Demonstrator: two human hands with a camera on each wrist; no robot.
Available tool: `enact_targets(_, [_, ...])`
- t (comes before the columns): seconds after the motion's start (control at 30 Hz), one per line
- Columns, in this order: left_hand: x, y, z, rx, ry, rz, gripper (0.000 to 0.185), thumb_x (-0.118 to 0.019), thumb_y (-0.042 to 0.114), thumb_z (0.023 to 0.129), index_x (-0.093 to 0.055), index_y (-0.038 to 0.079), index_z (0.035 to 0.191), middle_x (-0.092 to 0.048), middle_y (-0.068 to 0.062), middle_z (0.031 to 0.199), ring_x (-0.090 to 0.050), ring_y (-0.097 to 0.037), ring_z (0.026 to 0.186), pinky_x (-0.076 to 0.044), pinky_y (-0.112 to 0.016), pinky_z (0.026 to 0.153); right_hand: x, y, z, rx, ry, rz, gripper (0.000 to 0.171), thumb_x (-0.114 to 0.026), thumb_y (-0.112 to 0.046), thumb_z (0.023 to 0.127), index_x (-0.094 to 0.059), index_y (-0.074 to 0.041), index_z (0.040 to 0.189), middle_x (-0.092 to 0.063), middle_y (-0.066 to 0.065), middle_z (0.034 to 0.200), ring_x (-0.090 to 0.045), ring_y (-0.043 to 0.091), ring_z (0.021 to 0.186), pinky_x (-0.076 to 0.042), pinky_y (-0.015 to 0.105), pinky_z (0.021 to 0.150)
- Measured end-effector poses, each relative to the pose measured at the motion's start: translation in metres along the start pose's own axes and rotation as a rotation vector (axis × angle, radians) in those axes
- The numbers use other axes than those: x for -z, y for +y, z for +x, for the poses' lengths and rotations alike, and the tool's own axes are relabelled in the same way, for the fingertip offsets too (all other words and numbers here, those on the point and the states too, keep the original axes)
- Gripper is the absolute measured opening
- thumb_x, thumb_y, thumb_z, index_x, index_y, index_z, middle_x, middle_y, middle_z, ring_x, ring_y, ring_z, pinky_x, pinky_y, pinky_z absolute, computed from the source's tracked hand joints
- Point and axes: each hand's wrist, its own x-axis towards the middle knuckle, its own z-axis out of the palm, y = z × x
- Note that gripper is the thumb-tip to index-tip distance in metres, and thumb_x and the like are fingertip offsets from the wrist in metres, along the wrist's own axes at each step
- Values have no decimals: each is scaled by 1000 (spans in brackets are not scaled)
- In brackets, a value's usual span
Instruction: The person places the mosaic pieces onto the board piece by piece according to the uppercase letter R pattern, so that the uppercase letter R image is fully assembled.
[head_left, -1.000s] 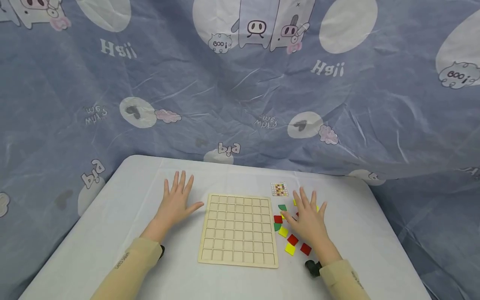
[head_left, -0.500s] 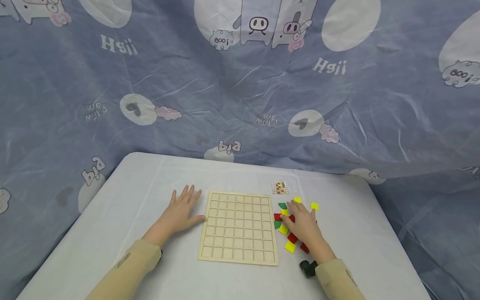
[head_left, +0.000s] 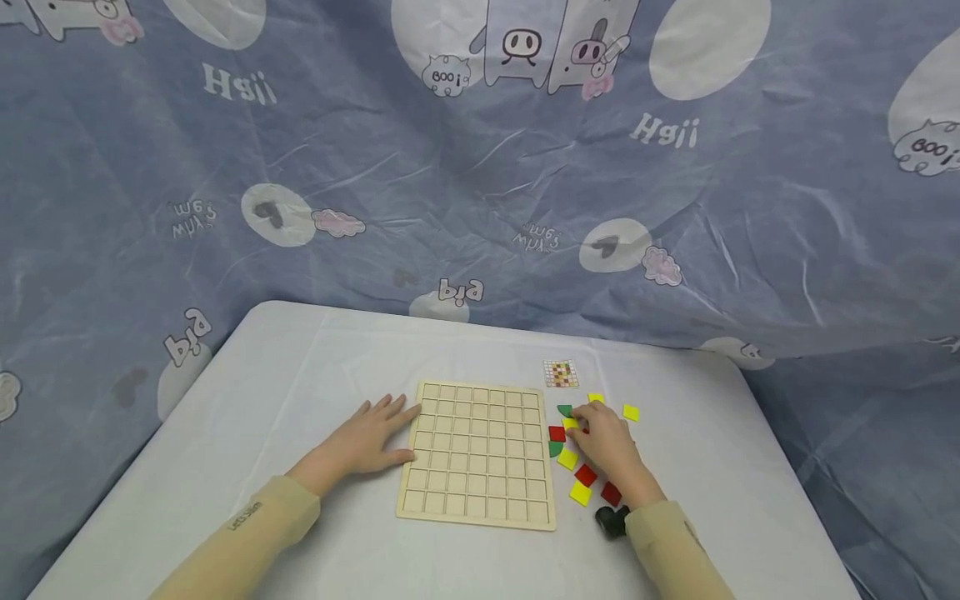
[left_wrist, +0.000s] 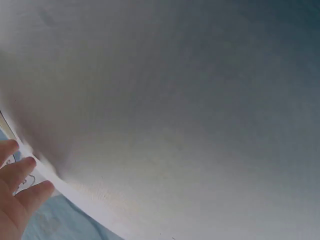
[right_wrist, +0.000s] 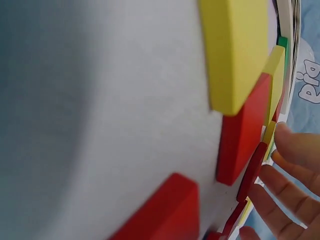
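A pale wooden grid board [head_left: 480,454] lies flat in the middle of the white table. My left hand [head_left: 367,437] is at its left edge, fingers spread, with fingertip and thumb right at the rim. To the right of the board are loose coloured tiles. My right hand [head_left: 609,442] is low over them, fingers bent, thumb and index finger apart at a yellow tile [head_left: 570,423]. A green rounded piece [head_left: 565,411] is by the index fingertip, and a red tile [head_left: 557,434] is left of the thumb. The right palm hides some tiles.
A small printed pattern card [head_left: 561,373] lies beyond the tiles. Another yellow tile [head_left: 631,412] sits apart at the right. A black device [head_left: 612,522] is at the right wrist. A blue-grey patterned cloth [head_left: 480,167] hangs behind the table.
My left hand has come down and right to the board's edge. The right hand has moved down and left onto the tiles, its spread fingers bending.
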Motion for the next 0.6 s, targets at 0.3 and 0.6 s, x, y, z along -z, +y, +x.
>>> enact_targets(0.3, [-6,-1,0,1,-52,10,76,-59,59,91,-38,21,153,-29,-18,160,-22,-44,148,-21,-62,119,2,0,9,-13,-33,41,26,-80,-12,82,-71,-6,106,-62,7,99,-52,20,83,-52,33,77])
enact_targets(0.6, [-8,-5,-3,-36,-65,-38,77,-57,56,94,-32,16,155,-23,-21,162,-17,-46,149,-18,-62,119,6,3,12,-82,-119,142,29,-81,-13,82,-67,-3,106,-58,8,92,-52,21,81,-51,32,75])
